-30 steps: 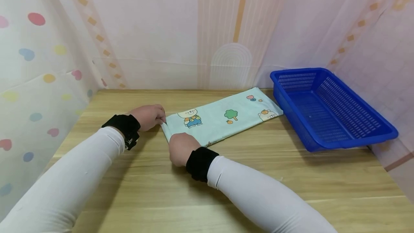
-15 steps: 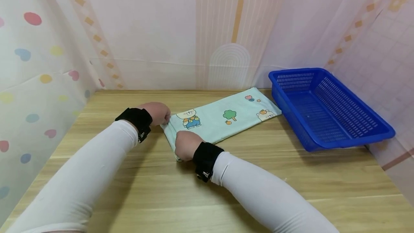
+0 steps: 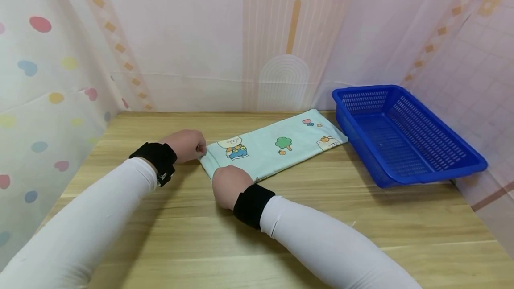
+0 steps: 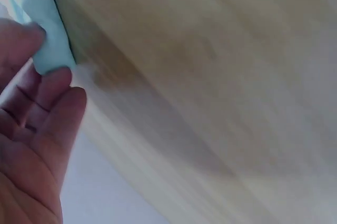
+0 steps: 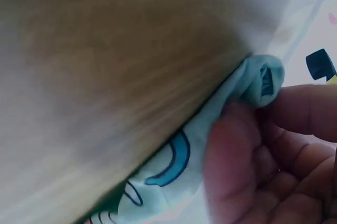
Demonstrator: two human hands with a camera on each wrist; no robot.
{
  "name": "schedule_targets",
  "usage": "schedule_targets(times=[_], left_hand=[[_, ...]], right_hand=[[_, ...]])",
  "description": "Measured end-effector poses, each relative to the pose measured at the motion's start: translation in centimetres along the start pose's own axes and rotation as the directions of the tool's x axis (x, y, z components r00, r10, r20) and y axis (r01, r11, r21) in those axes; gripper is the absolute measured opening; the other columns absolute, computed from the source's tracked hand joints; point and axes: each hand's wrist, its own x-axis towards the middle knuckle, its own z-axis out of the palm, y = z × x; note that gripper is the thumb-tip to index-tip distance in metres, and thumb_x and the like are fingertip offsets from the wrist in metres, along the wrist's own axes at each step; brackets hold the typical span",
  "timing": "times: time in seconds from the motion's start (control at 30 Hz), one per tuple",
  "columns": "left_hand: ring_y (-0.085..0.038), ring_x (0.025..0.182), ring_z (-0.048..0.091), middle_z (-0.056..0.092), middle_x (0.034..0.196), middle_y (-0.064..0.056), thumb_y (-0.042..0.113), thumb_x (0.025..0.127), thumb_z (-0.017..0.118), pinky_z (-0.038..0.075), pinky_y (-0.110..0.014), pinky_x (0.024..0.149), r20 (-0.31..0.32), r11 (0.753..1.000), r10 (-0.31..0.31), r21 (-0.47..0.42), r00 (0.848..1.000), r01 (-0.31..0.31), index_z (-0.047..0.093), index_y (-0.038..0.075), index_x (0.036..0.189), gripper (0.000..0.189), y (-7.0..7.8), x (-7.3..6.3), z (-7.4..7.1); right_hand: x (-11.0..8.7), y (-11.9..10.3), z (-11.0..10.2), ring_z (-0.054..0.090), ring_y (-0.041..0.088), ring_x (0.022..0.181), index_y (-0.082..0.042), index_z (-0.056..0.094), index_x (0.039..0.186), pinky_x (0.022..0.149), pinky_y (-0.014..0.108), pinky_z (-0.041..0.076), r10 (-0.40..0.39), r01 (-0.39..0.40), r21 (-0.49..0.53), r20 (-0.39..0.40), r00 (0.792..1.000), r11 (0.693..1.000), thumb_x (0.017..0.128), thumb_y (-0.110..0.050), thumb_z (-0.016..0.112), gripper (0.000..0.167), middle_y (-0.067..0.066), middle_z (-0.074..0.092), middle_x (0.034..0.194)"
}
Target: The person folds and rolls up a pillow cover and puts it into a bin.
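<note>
A mint-green cloth (image 3: 263,148) with cartoon bears, a tree and a flower lies folded into a long strip, slanting across the wooden table. At its left end the edge is turned into a small roll. My left hand (image 3: 184,145) pinches the far corner of that end; in the left wrist view the thumb and fingers hold the rolled cloth (image 4: 52,37) between them. The near corner is gripped by my right hand (image 3: 230,186), which covers part of the edge. In the right wrist view the roll's coiled end (image 5: 267,81) shows between thumb and fingers.
A blue plastic basket (image 3: 437,175) with slotted walls stands on the right of the table (image 3: 192,244), close beside the cloth's far end. Patterned curtains (image 3: 192,35) hang behind the table and on both sides.
Both hands shifted a little right along the cloth's left end, then came back left to about where they were. The rest of the cloth stays flat in place.
</note>
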Motion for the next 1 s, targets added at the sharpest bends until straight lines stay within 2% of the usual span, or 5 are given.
schedule_targets(times=[0.17,0.4,0.6,0.77,1.0], left_hand=[[-0.016,0.084,0.057,0.066,0.095,-0.002,0.001,0.088,0.073,0.051,-0.035,0.079,-0.044,0.996,0.077,-0.047,0.996,-0.079,0.073,0.016,0.078,0.018,-1.7,-0.8,0.8],[-0.015,0.088,0.061,0.065,0.108,-0.008,0.001,0.084,0.08,0.053,-0.033,0.082,-0.06,0.993,0.086,-0.075,0.994,-0.091,0.082,0.012,0.094,0.015,-2.0,-1.4,1.2],[-0.016,0.089,0.063,0.064,0.111,-0.008,0.004,0.091,0.078,0.055,-0.037,0.085,-0.076,0.996,0.088,0.001,0.993,-0.089,0.08,0.013,0.092,0.009,-1.0,-1.3,1.2],[-0.019,0.093,0.066,0.067,0.106,-0.003,0.004,0.092,0.077,0.057,-0.041,0.088,-0.081,0.994,0.108,0.034,0.991,-0.105,0.078,0.017,0.091,0.013,-0.9,-1.1,1.3],[-0.019,0.095,0.065,0.067,0.103,0.0,0.006,0.099,0.07,0.056,-0.043,0.091,-0.039,0.998,0.063,0.029,0.997,-0.062,0.076,0.017,0.092,0.014,-0.4,-0.7,1.0]], right_hand=[[-0.4,-0.8,0.6,0.064,0.012,0.074,-0.016,0.071,0.083,0.064,0.028,0.055,-0.076,0.065,-0.176,-0.053,0.996,0.982,0.103,-0.02,0.063,0.022,-0.002,0.069,0.082],[-0.8,-1.5,1.0,0.067,0.013,0.082,-0.021,0.076,0.086,0.071,0.028,0.057,-0.124,0.104,-0.312,-0.045,0.991,0.945,0.104,-0.025,0.062,0.023,-0.003,0.072,0.088],[-0.6,-1.1,1.1,0.066,0.01,0.067,-0.02,0.069,0.079,0.057,0.027,0.054,-0.087,0.059,-0.275,-0.091,0.992,0.96,0.103,-0.023,0.064,0.024,-0.006,0.069,0.074],[-0.6,-0.7,0.9,0.065,0.011,0.068,-0.018,0.068,0.081,0.057,0.028,0.054,-0.079,0.061,-0.223,-0.073,0.994,0.973,0.102,-0.021,0.065,0.021,-0.005,0.069,0.077],[-0.1,0.5,0.3,0.054,0.012,0.064,-0.015,0.063,0.077,0.056,0.026,0.048,-0.004,0.003,0.01,0.02,1.0,1.0,0.101,-0.016,0.065,0.024,-0.004,0.06,0.071]])
